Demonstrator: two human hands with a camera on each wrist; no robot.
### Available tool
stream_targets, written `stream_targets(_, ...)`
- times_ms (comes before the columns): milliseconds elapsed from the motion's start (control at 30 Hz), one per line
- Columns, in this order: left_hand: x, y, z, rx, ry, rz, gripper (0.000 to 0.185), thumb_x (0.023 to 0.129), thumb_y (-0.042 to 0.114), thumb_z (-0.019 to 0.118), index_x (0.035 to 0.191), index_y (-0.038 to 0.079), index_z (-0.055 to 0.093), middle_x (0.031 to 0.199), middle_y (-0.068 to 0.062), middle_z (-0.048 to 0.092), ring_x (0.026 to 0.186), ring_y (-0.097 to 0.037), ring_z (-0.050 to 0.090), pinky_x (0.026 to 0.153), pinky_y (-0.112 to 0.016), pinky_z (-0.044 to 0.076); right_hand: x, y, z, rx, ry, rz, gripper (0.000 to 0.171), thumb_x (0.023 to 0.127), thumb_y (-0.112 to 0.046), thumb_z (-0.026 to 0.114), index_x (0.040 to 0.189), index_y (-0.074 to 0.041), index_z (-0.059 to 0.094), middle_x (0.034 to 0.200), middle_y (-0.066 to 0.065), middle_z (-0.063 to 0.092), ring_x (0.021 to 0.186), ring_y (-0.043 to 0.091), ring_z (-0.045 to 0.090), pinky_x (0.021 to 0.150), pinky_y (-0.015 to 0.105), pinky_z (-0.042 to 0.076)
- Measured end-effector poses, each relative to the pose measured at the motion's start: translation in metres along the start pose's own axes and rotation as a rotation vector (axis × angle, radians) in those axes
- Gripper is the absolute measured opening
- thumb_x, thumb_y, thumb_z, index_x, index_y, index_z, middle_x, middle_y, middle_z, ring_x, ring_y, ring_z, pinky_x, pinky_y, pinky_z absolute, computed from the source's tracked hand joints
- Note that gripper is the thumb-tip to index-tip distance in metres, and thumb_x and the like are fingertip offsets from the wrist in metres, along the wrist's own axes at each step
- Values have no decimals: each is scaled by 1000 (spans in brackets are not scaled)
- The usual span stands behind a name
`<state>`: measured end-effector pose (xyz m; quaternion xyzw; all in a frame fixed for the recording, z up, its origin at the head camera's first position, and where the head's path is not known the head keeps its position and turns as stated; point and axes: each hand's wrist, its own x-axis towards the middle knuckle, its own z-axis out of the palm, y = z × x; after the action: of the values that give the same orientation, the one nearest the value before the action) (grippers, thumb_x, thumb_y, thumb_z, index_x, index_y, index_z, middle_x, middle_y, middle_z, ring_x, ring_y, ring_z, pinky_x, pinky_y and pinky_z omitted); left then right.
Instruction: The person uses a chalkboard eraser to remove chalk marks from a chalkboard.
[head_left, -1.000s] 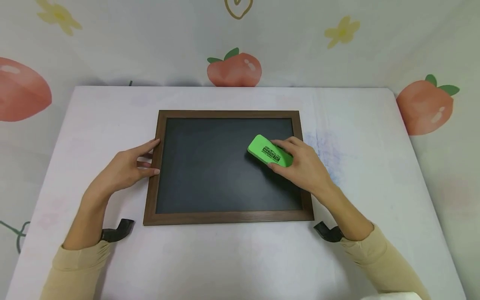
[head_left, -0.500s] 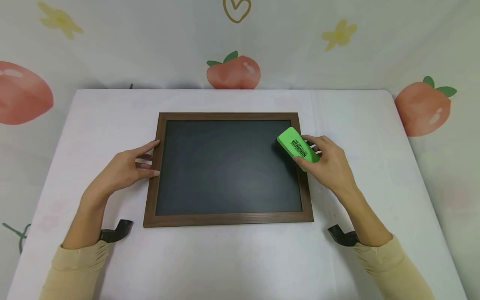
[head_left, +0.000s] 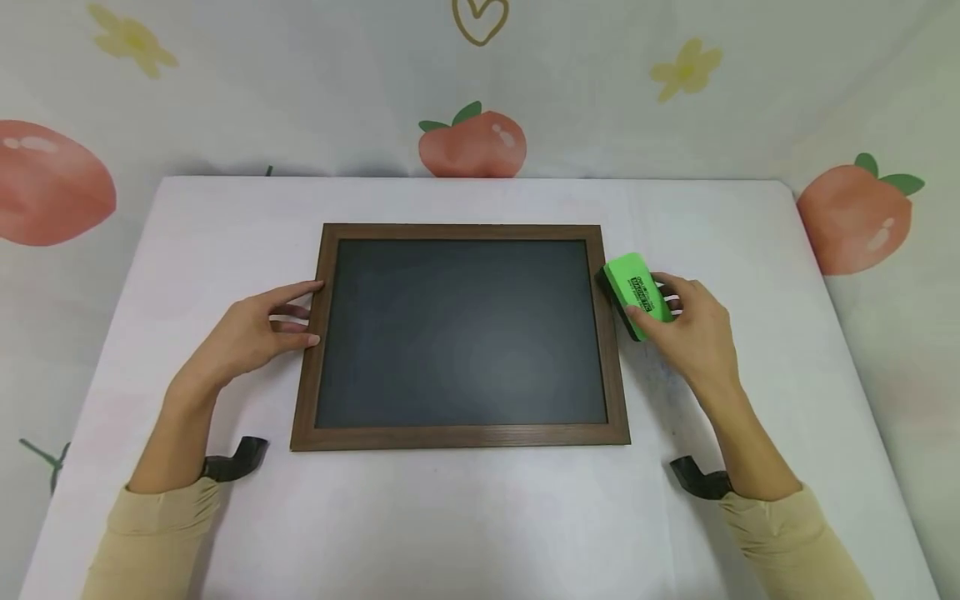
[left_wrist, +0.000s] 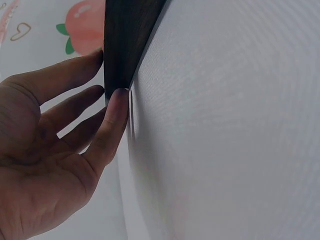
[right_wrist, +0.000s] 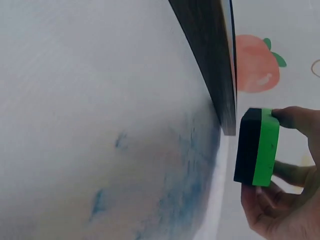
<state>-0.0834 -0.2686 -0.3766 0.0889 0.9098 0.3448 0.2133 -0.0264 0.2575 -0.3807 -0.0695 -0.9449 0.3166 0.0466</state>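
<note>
Both forearms reach in from 6 o'clock in tan sleeves, each with a black wrist mount. The left hand (head_left: pixel 247 337) lies low on the white tabletop (head_left: pixel 465 517) at the chalkboard's (head_left: pixel 461 333) 9 o'clock edge; its grip is open, fingers nearly straight, fingertips (left_wrist: pixel 117 97) touching the brown wooden frame. The right hand (head_left: pixel 693 333) sits at the board's 3 o'clock side, wrist angled inward, its grip closed around the green eraser (head_left: pixel 637 293), thumb on one long side, fingers on the other. The eraser is tilted, its dark felt face (right_wrist: pixel 246 145) turned toward the frame edge, just beside the frame; whether it touches it cannot be told. Faint blue smudges (right_wrist: pixel 180 185) mark the tabletop beneath.
</note>
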Motion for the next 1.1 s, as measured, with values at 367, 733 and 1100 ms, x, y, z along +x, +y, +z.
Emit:
stream_targets(367,5,1,-4,-17,-32,21,76,88,14,77,154,18,39,130,-22,57,111,-39,64,77,-15,47,1,8,-4,-59,-25,130,68,90,-41,71,138,3,54,117,26,63,100,42,65,72,42,47)
stream_targets(733,5,2,-2,4,-38,19,77,90,10,74,155,18,36,130,-23,56,112,-41,63,86,-40,52,3,12,3,-89,-71,149,74,89,-45,71,141,4,50,114,28,64,100,41,65,71,46,49)
stream_targets(1100,1,-1,0,-7,-16,23,75,90,13,75,155,20,38,130,-21,57,111,-40,64,78,-18,48,4,16,6,-98,-85,93,76,90,-47,71,139,7,50,111,30,64,97,43,66,70,49,52)
